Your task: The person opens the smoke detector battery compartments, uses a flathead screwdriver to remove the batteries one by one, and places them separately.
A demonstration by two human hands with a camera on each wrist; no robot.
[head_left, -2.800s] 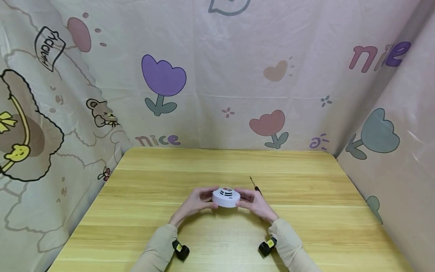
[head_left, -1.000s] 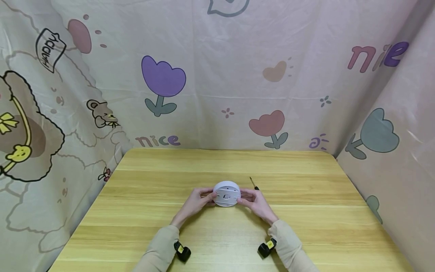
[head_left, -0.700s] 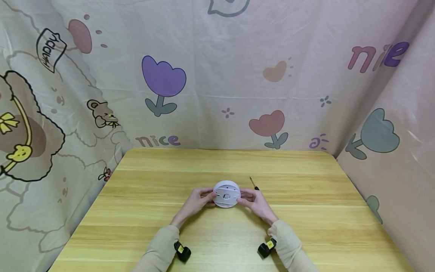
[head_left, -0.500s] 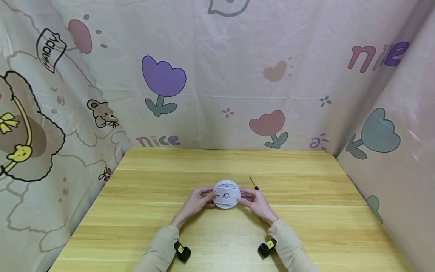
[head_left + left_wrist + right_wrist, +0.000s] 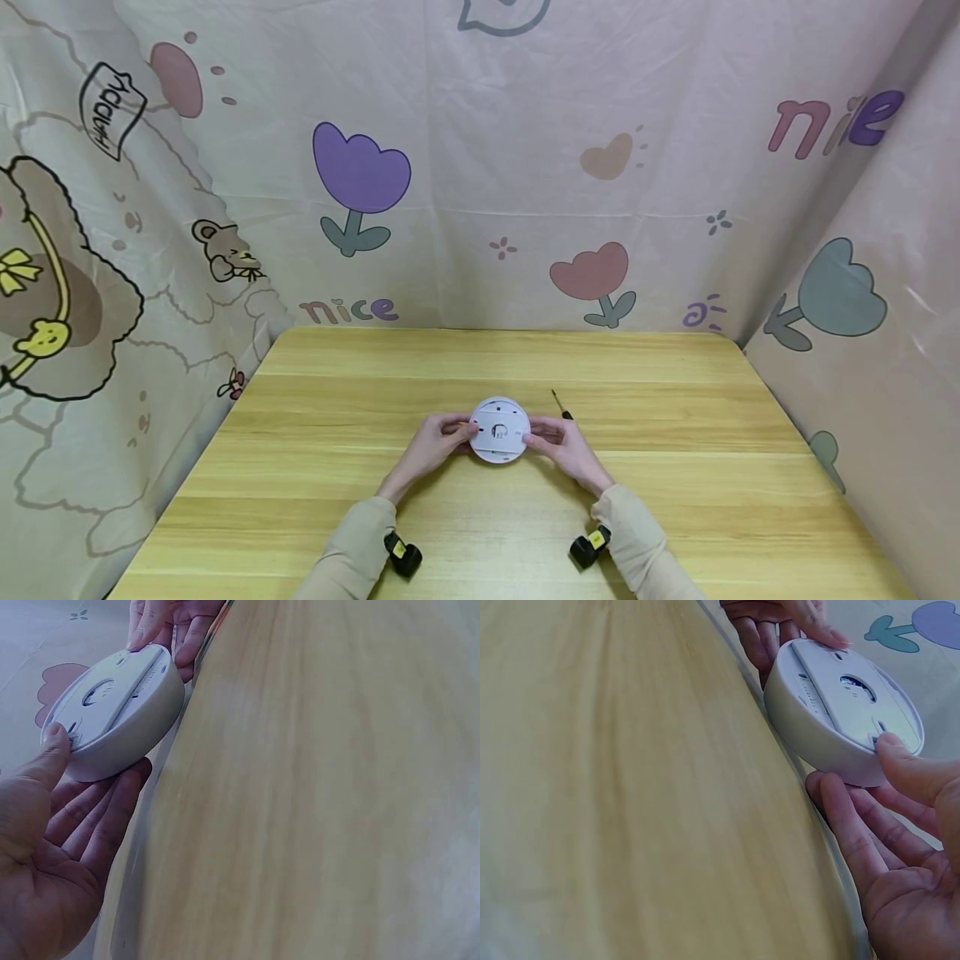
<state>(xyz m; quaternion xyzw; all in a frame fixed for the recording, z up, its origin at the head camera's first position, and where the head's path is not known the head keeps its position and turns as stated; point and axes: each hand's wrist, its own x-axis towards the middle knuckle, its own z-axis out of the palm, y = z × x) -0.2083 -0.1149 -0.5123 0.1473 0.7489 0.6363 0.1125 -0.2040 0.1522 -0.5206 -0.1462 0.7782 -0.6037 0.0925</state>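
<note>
A round white smoke detector (image 5: pixel 500 442) is held between both hands near the middle of the table, its flat back with slots and a central round opening facing up toward the head camera. My left hand (image 5: pixel 431 444) grips its left edge, thumb on the back plate and fingers underneath. On the opposite edge my right hand (image 5: pixel 564 443) pinches it the same way. Both wrist views show the thumbs on the back plate (image 5: pixel 105 694) and the thick white side wall (image 5: pixel 802 724). The detector's vented front is turned away and hidden.
A small screwdriver (image 5: pixel 561 406) with a black handle lies just beyond my right hand, its tip pointing away. The wooden table (image 5: pixel 360 367) ends at a printed cloth backdrop (image 5: pixel 480 167) at the back. Similar cloth hangs along both sides.
The smoke detector has been turned over: its vented front faced up earlier, and now its back does. Lately it has tilted slightly further toward the head camera. Both hands keep their hold.
</note>
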